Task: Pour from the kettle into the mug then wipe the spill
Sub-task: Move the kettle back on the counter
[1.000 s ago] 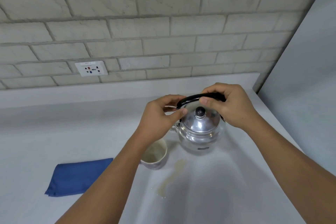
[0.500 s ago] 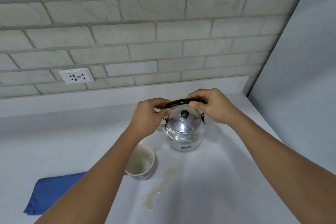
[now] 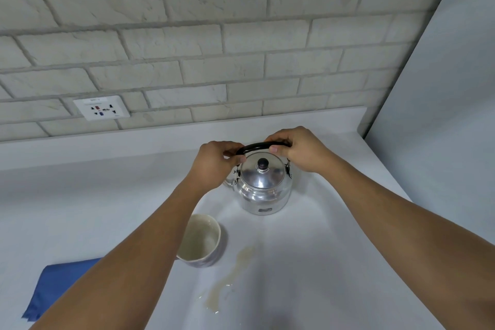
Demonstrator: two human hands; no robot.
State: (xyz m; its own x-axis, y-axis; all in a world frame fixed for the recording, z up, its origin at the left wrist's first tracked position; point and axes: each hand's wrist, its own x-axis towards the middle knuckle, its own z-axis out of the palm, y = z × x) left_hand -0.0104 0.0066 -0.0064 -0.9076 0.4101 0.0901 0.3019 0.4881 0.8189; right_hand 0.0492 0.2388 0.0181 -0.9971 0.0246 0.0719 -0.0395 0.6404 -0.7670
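Note:
A shiny metal kettle (image 3: 263,189) with a black knob and black handle stands upright on the white counter (image 3: 80,209). My left hand (image 3: 214,166) pinches the left end of the handle, and my right hand (image 3: 297,150) grips its right end. A pale mug (image 3: 202,240) with liquid inside stands in front and to the left of the kettle, partly hidden by my left forearm. A thin beige spill (image 3: 227,280) streaks the counter just right of the mug. A folded blue cloth (image 3: 56,286) lies at the lower left.
A brick wall with a white socket plate (image 3: 101,108) runs behind the counter. A plain grey panel (image 3: 442,115) closes off the right side. The counter's raised back ledge (image 3: 134,139) sits under the wall.
The kettle has moved away from the mug toward the back and now stands on the counter. Both hands stay on its handle. The view has tilted up a little.

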